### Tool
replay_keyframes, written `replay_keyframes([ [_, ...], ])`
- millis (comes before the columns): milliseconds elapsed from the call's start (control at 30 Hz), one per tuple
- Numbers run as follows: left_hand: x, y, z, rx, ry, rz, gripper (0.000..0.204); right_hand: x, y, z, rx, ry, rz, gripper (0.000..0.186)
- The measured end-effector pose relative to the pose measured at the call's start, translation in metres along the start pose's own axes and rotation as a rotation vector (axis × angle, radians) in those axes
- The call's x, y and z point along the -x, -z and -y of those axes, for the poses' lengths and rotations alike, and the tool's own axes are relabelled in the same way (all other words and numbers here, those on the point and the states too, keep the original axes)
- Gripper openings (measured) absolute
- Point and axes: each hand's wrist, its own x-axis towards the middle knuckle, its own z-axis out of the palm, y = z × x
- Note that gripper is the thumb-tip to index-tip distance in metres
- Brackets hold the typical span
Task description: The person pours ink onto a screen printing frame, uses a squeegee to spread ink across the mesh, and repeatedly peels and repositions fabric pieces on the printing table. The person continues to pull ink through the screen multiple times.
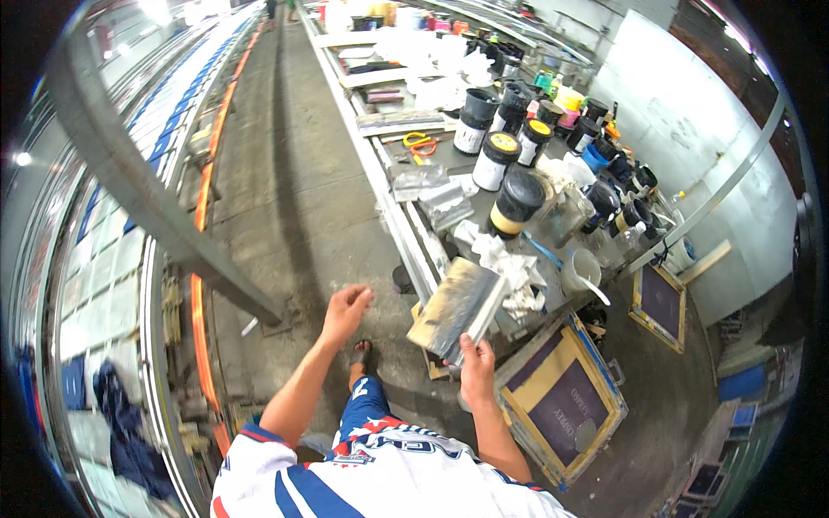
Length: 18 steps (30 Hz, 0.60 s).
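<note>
In my right hand (477, 367) is a wide, flat screen-printing squeegee (456, 309). Its worn wooden part is tan with dark smears, and a pale strip runs along one side. My thumb lies on its near face; the other fingers are mostly hidden behind. The squeegee is tilted, held up beside the near end of the long table (363, 160). My left hand (347, 312) hangs over the floor to the left of it, fingers loosely bent, with nothing seen in it. Crumpled white rags (509, 268) lie on the table just beyond the squeegee.
Black-and-white ink tubs (496, 161) crowd the table, near orange-handled scissors (420, 142) and a white cup (581, 269). A framed printing screen (566, 401) leans at the lower right. A grey metal post (164, 203) slants along my left, before a long printing table (112, 302).
</note>
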Motion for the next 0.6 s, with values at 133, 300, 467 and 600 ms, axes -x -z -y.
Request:
replay_keyframes([
  [133, -0.182, 0.006, -0.027, -0.399, -0.435, -0.029, 0.031, -0.082, -0.022, -0.013, -0.026, -0.018, -0.316, 0.035],
  [300, -0.348, -0.013, -0.051, -0.801, -0.643, 0.108, 0.046, -0.092, -0.058, 0.031, 0.516, -0.393, -0.299, 0.047],
  [467, -0.412, -0.053, -0.054, -1.204, -0.361, 0.341, 0.09, -0.064, -0.059, 0.026, 0.582, -0.27, -0.32, 0.038],
  [600, -0.424, -0.056, -0.109, -1.193, -0.375, 0.613, 0.09, -0.046, -0.066, 0.034, 0.667, -0.293, -0.232, 0.031],
])
